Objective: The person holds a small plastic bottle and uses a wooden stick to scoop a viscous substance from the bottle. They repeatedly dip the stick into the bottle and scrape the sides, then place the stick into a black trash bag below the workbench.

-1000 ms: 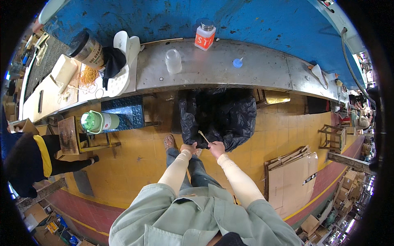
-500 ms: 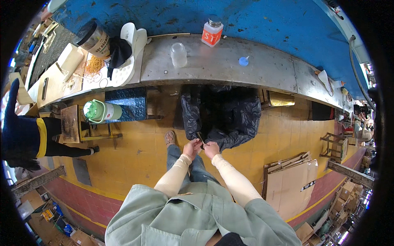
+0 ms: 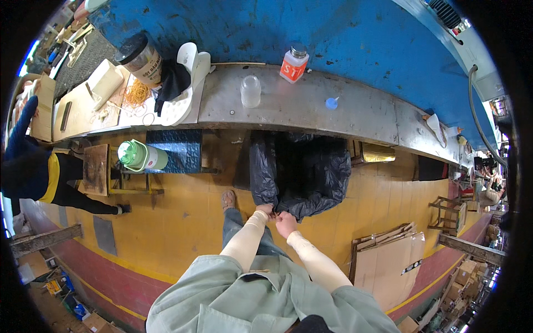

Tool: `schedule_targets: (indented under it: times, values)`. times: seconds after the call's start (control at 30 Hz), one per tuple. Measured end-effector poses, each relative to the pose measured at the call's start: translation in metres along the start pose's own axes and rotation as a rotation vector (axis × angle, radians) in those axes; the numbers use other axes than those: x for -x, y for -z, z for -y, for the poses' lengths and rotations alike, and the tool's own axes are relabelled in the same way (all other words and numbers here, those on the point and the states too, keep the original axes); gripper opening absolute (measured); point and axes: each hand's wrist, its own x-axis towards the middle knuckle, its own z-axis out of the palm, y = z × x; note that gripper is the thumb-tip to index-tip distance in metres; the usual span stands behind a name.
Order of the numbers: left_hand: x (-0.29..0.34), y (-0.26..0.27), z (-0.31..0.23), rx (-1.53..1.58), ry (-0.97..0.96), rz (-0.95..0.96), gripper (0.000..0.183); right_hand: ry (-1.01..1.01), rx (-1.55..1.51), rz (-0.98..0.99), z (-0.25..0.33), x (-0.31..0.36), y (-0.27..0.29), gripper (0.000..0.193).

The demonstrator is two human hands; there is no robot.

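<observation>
My left hand (image 3: 265, 210) and my right hand (image 3: 286, 223) are close together at the near rim of a bin lined with a black plastic bag (image 3: 262, 169). The fingers of both are closed in a pinch. Something small and dark shows between them, but I cannot make out whether it is the bag's edge or a separate piece. The bag's sides are crumpled and folded over, and its inside is dark.
Beyond the bin runs a metal ledge (image 3: 222, 111) bearing a clear jar (image 3: 251, 91), a bottle with an orange label (image 3: 294, 64) and a blue-tipped nozzle (image 3: 332, 103). A green flask (image 3: 150, 156) stands left on a stool. Flattened cardboard (image 3: 388, 266) lies right. Another person (image 3: 33, 172) is far left.
Both hands have moved down toward me and stay close together. A thin yellowish strip seen between them earlier no longer shows. My view has shifted slightly.
</observation>
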Motion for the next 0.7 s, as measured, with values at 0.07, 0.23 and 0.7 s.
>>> schedule_targets:
  times: [0.07, 0.23, 0.7]
  values:
    - [-0.016, -0.003, 0.008, 0.005, -0.012, -0.021, 0.02, -0.022, -0.051, -0.024, -0.001, 0.002, 0.006, 0.016]
    - [0.003, -0.017, 0.0, 0.252, 0.059, -0.121, 0.022, -0.131, -0.164, -0.012, -0.007, 0.01, 0.006, 0.018]
    - [-0.016, -0.02, -0.026, 0.396, 0.025, -0.26, 0.016, -0.271, -0.308, 0.016, -0.014, 0.046, 0.039, 0.022]
